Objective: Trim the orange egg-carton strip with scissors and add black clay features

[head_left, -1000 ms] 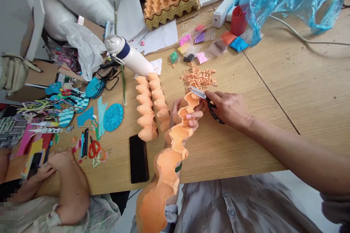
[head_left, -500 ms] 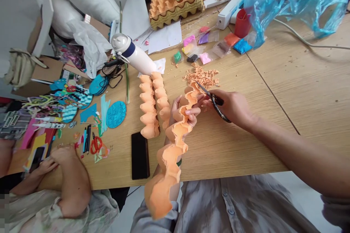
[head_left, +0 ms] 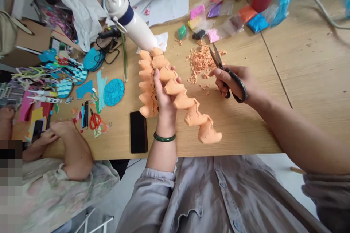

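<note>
Your left grip is clamped around a strip of orange egg-carton cups, which slants across above the tabletop just beside a second orange strip lying there. Your right grip is clamped on the black-handled scissors, their blades spread apart and clear of the held strip, over a heap of orange trimmings. A white bottle lies just past the far end of the second strip, a black phone lies near your left wrist, and a co-worker's hands rest toward the left.
</note>
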